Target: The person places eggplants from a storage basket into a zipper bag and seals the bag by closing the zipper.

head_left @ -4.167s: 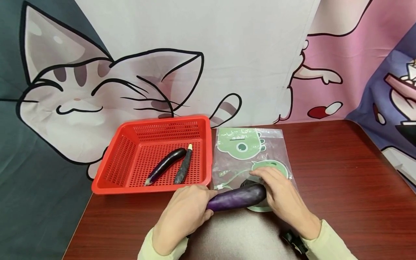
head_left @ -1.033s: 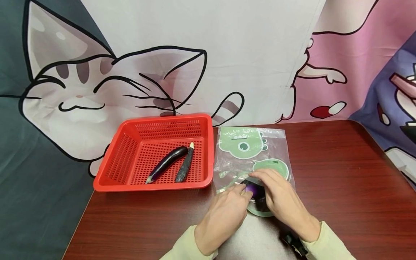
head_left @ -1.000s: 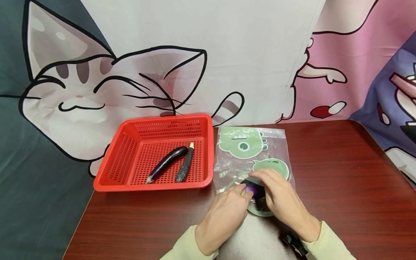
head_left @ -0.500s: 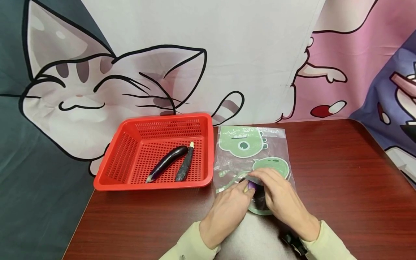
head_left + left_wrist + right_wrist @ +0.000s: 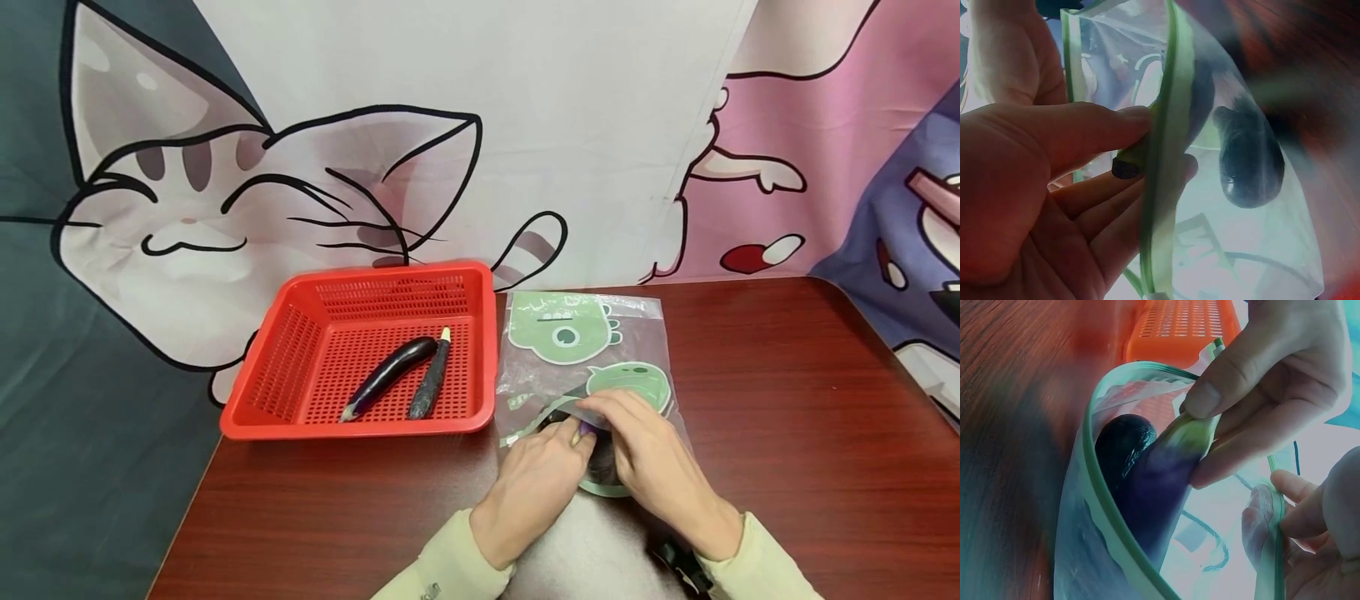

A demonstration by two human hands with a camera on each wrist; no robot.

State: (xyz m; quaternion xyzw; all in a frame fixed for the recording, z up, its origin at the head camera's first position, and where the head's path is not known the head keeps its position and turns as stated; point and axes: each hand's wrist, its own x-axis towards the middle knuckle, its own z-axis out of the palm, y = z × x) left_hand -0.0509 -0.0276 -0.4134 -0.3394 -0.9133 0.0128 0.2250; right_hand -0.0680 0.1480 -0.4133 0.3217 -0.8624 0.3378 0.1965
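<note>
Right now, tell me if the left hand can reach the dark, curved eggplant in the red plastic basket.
Probably not: the left hand pinches another purple eggplant at the mouth of the clear, patterned plastic bag, though nothing covers the red basket.

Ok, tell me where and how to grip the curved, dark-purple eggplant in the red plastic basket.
Grip the eggplant around its middle, probably from above: it lies flat, with gaps both sides there. Its far end crowds the slim, dark, pale-tipped vegetable; its stem end lies near the front wall of the basket.
</note>
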